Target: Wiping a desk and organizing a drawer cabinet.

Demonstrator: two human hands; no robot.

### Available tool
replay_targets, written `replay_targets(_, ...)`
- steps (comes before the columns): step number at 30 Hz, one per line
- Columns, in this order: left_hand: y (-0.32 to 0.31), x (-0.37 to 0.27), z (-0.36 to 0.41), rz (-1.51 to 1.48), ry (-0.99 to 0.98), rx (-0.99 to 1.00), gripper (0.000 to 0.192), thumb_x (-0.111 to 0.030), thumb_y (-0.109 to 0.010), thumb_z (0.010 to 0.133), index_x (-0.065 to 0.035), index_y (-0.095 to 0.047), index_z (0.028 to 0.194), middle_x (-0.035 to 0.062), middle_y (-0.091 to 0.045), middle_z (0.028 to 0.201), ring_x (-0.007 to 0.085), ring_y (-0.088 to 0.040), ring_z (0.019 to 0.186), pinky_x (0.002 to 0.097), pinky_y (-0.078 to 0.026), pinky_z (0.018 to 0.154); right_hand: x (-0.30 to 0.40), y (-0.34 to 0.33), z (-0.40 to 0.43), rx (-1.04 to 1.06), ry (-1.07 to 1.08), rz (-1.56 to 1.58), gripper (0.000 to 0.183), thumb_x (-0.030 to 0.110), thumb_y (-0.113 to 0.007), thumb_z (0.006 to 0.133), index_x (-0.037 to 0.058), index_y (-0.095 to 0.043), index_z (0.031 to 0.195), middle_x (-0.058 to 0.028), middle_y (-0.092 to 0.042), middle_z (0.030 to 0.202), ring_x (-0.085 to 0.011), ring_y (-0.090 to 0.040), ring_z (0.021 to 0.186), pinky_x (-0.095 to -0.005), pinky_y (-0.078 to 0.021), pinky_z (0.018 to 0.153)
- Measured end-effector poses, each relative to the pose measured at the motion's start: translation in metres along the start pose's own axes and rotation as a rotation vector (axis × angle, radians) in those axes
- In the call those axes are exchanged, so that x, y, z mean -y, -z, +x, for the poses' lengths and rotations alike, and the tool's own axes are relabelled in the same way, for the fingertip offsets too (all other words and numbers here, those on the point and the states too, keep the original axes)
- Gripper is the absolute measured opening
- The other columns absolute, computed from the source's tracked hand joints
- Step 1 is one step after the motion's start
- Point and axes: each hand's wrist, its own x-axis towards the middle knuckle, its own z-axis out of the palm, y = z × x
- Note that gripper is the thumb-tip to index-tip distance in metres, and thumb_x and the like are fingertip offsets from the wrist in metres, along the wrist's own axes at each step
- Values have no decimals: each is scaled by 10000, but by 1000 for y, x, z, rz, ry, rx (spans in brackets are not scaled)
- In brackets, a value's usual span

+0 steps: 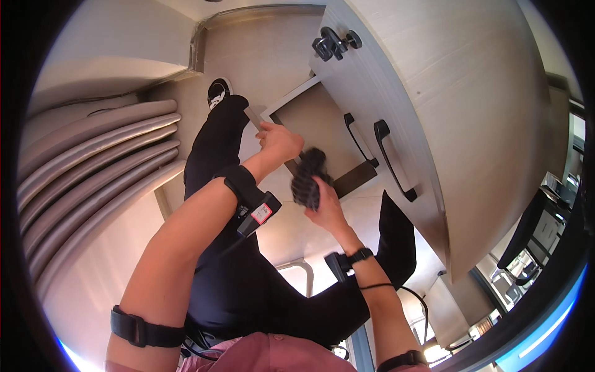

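Note:
A pulled-out drawer [290, 96] extends from the cabinet front in the upper middle. My left hand [281, 141] is curled over its outer edge, beside my knee. In my right hand [329, 204] is a dark, striped, bunched soft item, perhaps a cloth [305, 188]. It is blurred and hangs over the drawer's near corner; its exact kind cannot be told. Part of the drawer's interior is hidden behind my hands and this item.
Black handles [394, 160] and a black latch [331, 43] stick out from the cabinet front [372, 79] at right. Padded, ribbed tubing [107, 135] runs along the left wall. My black-trousered legs [214, 135] flank the drawer. A cable [424, 302] trails from my right forearm.

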Motion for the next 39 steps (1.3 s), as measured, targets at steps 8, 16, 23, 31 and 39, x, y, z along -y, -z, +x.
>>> replay_targets(8,26,-34,-148,680,-801,6,755,-306,-561,801,50,-262,1397,279,-183,1449,484,-117,1337,658,-289,948,-32,76,-78,238,-332,-259,704,95,-705,605,74,-422,1249,-177,-618,973,-360,-589,914,-424,-466,815)
replay_targets(16,12,-40,-156,1048,-728,557,777,-361,-691,695,-44,-422,1351,287,-195,1447,523,-134,1316,678,-412,799,31,125,-53,-79,-464,140,675,76,-689,631,121,-465,1266,-120,-665,900,-244,-657,824,-321,-499,759)
replay_targets(23,-7,-39,-153,1176,-525,707,730,-371,-702,681,-118,-475,1328,275,-269,1420,531,-207,1283,712,-356,839,4,86,-15,-344,-374,468,606,32,-680,700,91,-485,1270,-123,-574,1142,-174,-561,1022,-307,-445,883)
replay_targets(31,-5,-38,-178,1370,-557,686,736,-275,-621,778,-108,-304,1421,185,-182,1486,488,-144,1333,700,-340,904,-59,28,61,-41,-59,-188,666,177,-680,768,171,-385,1365,-241,-279,1407,-462,-272,1278,-502,-287,1032)
replay_targets(39,-23,-38,-192,1548,-563,616,796,-322,-702,730,-159,-329,1415,180,-260,1459,505,-267,1278,707,-391,865,-82,-24,121,249,-92,-581,676,313,-671,756,299,-383,1367,-137,-210,1482,-435,-153,1350,-670,-209,997)
